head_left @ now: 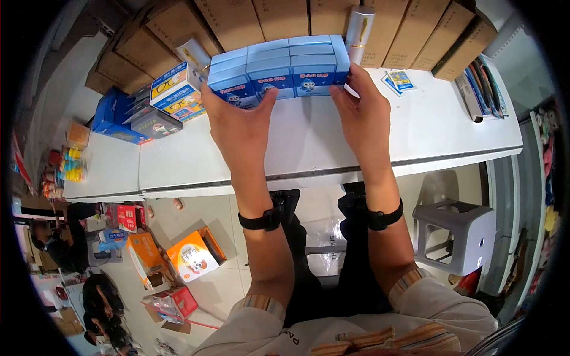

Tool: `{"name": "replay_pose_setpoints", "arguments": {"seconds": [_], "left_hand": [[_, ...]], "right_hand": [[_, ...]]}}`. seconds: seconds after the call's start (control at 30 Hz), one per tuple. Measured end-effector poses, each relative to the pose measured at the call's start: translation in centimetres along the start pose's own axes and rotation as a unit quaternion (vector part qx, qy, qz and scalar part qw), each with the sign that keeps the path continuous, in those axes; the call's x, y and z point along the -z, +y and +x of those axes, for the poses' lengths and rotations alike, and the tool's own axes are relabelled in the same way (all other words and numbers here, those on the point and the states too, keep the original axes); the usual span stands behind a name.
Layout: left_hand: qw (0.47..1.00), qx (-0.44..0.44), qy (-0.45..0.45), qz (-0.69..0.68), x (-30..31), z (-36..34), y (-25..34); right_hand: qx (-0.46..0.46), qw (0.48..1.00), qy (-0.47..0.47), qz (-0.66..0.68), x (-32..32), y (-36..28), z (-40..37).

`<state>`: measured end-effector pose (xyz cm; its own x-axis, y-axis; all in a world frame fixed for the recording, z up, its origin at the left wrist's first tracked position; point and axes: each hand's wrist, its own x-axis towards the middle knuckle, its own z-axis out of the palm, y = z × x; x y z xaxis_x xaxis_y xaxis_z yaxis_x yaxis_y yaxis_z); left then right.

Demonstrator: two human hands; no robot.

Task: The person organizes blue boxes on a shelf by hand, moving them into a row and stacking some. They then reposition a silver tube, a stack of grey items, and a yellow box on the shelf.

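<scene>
Small blue boxes (271, 81) stand in a tight block of rows on the white table, with a cartoon figure printed on their fronts. My left hand (240, 121) clasps the left end of the block, its thumb up against the front and its other fingers hidden along the side. At the right end, my right hand (365, 113) presses on the corner, thumb in front and fingers round the side. A silver cylinder (360, 26) stands just behind the right end; another silver cylinder (193, 52) leans behind the left.
Cardboard boxes (285, 21) line the table's back. Left stand a yellow-and-white box (178, 92) and a blue display box (116, 113). Small packets (401, 82) and a holder of booklets (481, 89) lie right. A grey stool (454, 234) and an orange carton (193, 255) are on the floor.
</scene>
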<state>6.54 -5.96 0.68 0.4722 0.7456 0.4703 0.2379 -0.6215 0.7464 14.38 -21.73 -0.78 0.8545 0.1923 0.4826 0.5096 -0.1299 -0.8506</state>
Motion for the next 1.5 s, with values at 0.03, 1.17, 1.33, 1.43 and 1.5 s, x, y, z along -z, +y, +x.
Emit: {"name": "replay_pose_setpoints", "arguments": {"seconds": [0.03, 1.17, 1.33, 1.43, 1.5], "left_hand": [[1.0, 0.003, 0.0, -0.001, 0.0, -0.1, 0.1], [0.987, -0.05, -0.018, 0.152, -1.0, 1.0, -4.3], [0.995, -0.079, -0.01, 0.061, -1.3, 1.2, -5.3], [0.995, -0.09, 0.037, 0.029, -2.3, 1.1, -6.1], [0.996, -0.078, 0.025, 0.02, -2.7, 1.8, -6.8]], "right_hand": [[-0.001, 1.0, 0.003, -0.01, -0.1, 0.0, 0.0], [0.027, 0.979, 0.02, -0.2, -0.3, 2.1, 0.6], [0.014, 0.984, 0.007, -0.18, -0.1, 2.4, 0.8], [0.002, 0.986, 0.023, -0.168, -0.4, 2.7, 0.8], [-0.002, 0.986, 0.026, -0.166, -0.5, 2.5, 0.8]]}}
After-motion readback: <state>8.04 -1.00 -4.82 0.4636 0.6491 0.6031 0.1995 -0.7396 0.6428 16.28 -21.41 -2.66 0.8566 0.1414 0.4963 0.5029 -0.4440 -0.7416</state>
